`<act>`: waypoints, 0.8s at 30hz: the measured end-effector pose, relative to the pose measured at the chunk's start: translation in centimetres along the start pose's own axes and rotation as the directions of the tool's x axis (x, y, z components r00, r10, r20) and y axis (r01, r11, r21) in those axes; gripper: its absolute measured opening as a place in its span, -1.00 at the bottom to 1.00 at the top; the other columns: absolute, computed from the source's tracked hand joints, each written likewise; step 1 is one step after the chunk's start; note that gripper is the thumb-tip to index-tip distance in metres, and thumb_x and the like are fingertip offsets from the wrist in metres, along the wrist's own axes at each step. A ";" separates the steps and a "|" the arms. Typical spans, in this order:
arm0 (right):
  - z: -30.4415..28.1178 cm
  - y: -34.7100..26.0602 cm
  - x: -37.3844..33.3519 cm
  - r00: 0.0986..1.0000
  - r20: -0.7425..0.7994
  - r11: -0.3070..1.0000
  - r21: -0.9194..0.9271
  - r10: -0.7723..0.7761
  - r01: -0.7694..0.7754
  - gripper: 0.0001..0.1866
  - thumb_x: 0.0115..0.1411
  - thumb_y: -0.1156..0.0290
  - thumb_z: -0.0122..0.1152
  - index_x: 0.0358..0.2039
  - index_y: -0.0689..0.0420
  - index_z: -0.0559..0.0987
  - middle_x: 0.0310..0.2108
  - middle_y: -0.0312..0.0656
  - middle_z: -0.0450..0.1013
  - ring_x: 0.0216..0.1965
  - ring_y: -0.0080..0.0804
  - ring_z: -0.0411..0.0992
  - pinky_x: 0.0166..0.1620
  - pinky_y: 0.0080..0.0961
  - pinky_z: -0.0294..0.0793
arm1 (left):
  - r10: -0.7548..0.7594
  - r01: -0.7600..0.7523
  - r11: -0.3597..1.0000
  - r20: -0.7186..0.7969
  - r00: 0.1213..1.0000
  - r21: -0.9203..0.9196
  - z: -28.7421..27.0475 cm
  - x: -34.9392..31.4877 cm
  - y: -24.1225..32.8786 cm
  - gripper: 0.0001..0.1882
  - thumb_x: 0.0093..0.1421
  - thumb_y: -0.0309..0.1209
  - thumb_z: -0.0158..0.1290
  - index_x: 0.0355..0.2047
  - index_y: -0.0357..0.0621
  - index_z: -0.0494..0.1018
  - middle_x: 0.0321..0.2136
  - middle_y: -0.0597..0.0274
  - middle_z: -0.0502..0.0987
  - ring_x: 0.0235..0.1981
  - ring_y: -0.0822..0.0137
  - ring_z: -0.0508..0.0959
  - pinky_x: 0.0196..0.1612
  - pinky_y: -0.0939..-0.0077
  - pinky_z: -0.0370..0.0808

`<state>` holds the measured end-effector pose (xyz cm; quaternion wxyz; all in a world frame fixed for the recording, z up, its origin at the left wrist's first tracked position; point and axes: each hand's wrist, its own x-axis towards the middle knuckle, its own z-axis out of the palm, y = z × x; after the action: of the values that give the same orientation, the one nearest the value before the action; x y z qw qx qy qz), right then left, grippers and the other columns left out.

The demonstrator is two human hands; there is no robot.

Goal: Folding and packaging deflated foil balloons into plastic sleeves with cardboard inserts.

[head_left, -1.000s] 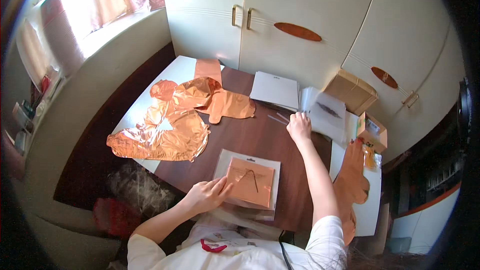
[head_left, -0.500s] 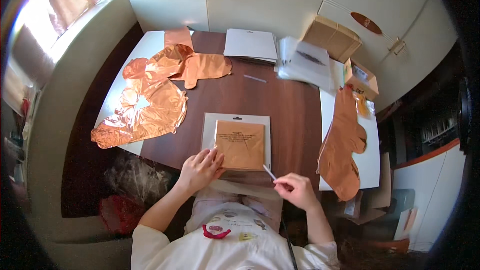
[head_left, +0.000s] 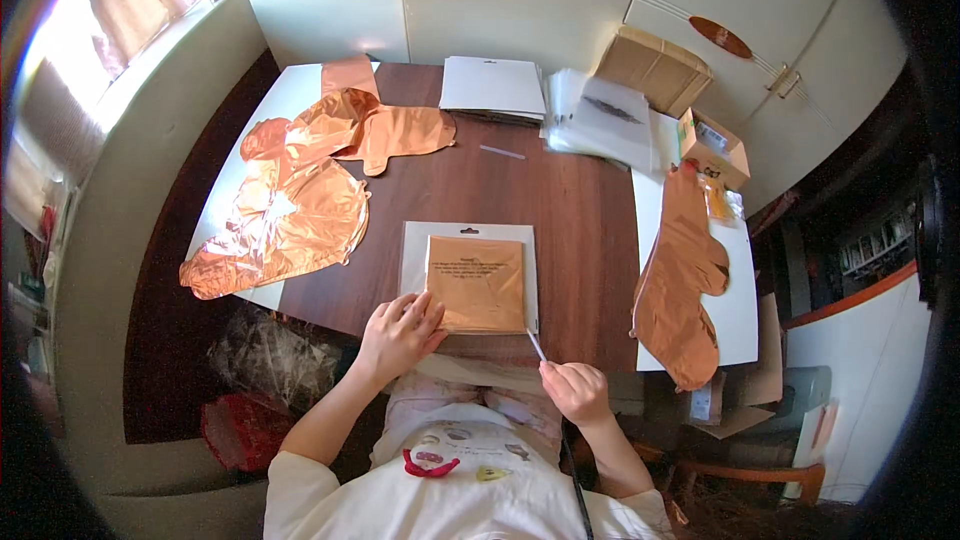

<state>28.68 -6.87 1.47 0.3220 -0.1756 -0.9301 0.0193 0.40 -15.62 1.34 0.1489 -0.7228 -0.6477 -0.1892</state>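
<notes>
Brown wood-grain tabletop (head_left: 590,250) stretched beyond the person's fingers. With fingers slightly parted, the left hand (head_left: 396,345) touched a flat, square, copper-coloured packet (head_left: 475,292) just right of them; the right hand (head_left: 577,393) pinched a thin whitish straw (head_left: 537,345), its tip ahead of those fingers, near the packet's lower-right corner.

folded foil packet (head_left: 475,292): copper-orange, roughly square, flat, dark print across upper half. lies on white backing card (head_left: 412,255), hang slot at far end, card showing beyond packet at top and sides. both near front edge of brown table (head_left: 580,220). straw (head_left: 537,345): slim, pale, straight, slanted, upper tip at packet's lower right corner.
</notes>
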 end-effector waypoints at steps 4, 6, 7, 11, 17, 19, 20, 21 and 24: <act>0.3 -0.9 0.5 0.994 0.107 0.991 -0.129 -0.016 0.030 -0.90 -0.05 0.51 0.24 -0.46 0.16 0.55 -0.69 -0.35 0.26 -0.62 -0.48 0.34 -0.59 -0.60 0.35 | 0.007 -0.007 1.000 -0.007 1.000 -0.013 0.0 0.3 0.1 -0.60 -0.01 -0.18 0.14 -0.18 -0.07 0.46 -0.16 0.21 0.45 -0.17 0.25 0.44 -0.21 0.38 0.42; 1.0 -1.2 1.1 0.992 0.127 0.989 -0.147 0.011 0.007 -0.91 -0.04 0.45 0.25 -0.50 0.16 0.54 -0.69 -0.34 0.25 -0.60 -0.47 0.35 -0.58 -0.57 0.36 | 0.002 -0.002 1.000 -0.008 1.000 -0.019 0.1 0.3 0.1 -0.61 -0.02 -0.18 0.14 -0.19 -0.07 0.46 -0.16 0.21 0.45 -0.17 0.24 0.44 -0.22 0.39 0.42; 1.2 -1.2 1.8 0.993 0.118 0.998 -0.059 0.028 -0.021 -0.88 -0.04 0.41 0.27 -0.51 0.16 0.53 -0.68 -0.33 0.26 -0.59 -0.46 0.34 -0.57 -0.56 0.37 | 0.004 -0.004 1.000 -0.010 1.000 -0.020 0.1 0.4 0.0 -0.61 -0.02 -0.18 0.14 -0.19 -0.07 0.46 -0.16 0.21 0.45 -0.17 0.24 0.44 -0.22 0.39 0.42; 1.9 0.6 2.3 0.981 0.183 0.993 0.083 0.063 -0.080 -0.74 -0.09 0.24 0.31 -0.44 0.12 0.52 -0.60 -0.31 0.30 -0.49 -0.43 0.36 -0.47 -0.53 0.41 | 0.002 -0.002 1.000 -0.001 1.000 -0.027 0.2 0.3 -0.1 -0.60 -0.03 -0.18 0.15 -0.18 -0.06 0.46 -0.17 0.21 0.45 -0.18 0.24 0.44 -0.21 0.38 0.42; 0.8 3.0 5.2 0.955 0.293 0.983 0.181 -0.041 -0.013 -0.34 -0.15 -0.06 0.26 -0.07 0.06 0.46 -0.04 -0.24 0.36 0.01 -0.33 0.29 0.03 -0.31 0.27 | -0.001 0.001 1.000 0.000 1.000 -0.024 0.3 0.2 -0.2 -0.60 -0.03 -0.18 0.15 -0.18 -0.04 0.47 -0.16 0.23 0.45 -0.18 0.25 0.44 -0.19 0.39 0.43; 0.7 4.1 5.1 0.931 0.356 0.976 0.219 -0.077 -0.003 -0.31 -0.15 -0.07 0.26 -0.03 0.07 0.44 0.02 -0.25 0.33 0.06 -0.32 0.27 0.06 -0.31 0.26 | -0.003 0.003 1.000 0.003 1.000 -0.029 0.3 0.2 -0.2 -0.60 -0.03 -0.18 0.15 -0.18 -0.04 0.47 -0.16 0.24 0.45 -0.18 0.25 0.44 -0.19 0.39 0.43; 0.6 4.5 5.0 0.902 0.417 0.967 0.256 -0.113 0.002 -0.28 -0.14 -0.07 0.25 0.00 0.07 0.42 0.08 -0.27 0.30 0.11 -0.31 0.24 0.08 -0.30 0.25 | -0.001 0.001 0.999 0.003 1.000 -0.037 0.2 0.2 -0.2 -0.60 -0.03 -0.18 0.15 -0.18 -0.04 0.47 -0.16 0.24 0.45 -0.18 0.25 0.44 -0.19 0.39 0.43; 0.3 4.7 4.9 0.891 0.439 0.965 0.263 -0.114 -0.006 -0.32 -0.11 -0.01 0.26 0.01 0.09 0.43 0.11 -0.30 0.29 0.14 -0.29 0.22 0.11 -0.31 0.23 | 0.002 -0.001 0.999 0.003 1.000 -0.046 0.2 0.1 -0.2 -0.61 -0.04 -0.19 0.15 -0.18 -0.03 0.47 -0.16 0.25 0.45 -0.18 0.25 0.43 -0.19 0.39 0.42; 0.7 4.9 4.8 0.912 0.393 0.970 0.242 -0.120 0.024 -0.44 -0.10 0.09 0.29 -0.08 0.09 0.50 0.00 -0.28 0.38 0.06 -0.34 0.29 0.08 -0.36 0.28 | 0.004 -0.004 0.999 0.012 1.000 -0.051 0.1 0.2 -0.1 -0.61 -0.04 -0.20 0.15 -0.18 -0.03 0.48 -0.16 0.25 0.44 -0.18 0.26 0.43 -0.19 0.39 0.42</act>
<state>26.27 -0.63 2.99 0.1416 -0.0944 -0.9737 0.1516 0.29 -15.42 1.34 0.1265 -0.7289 -0.6422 -0.2010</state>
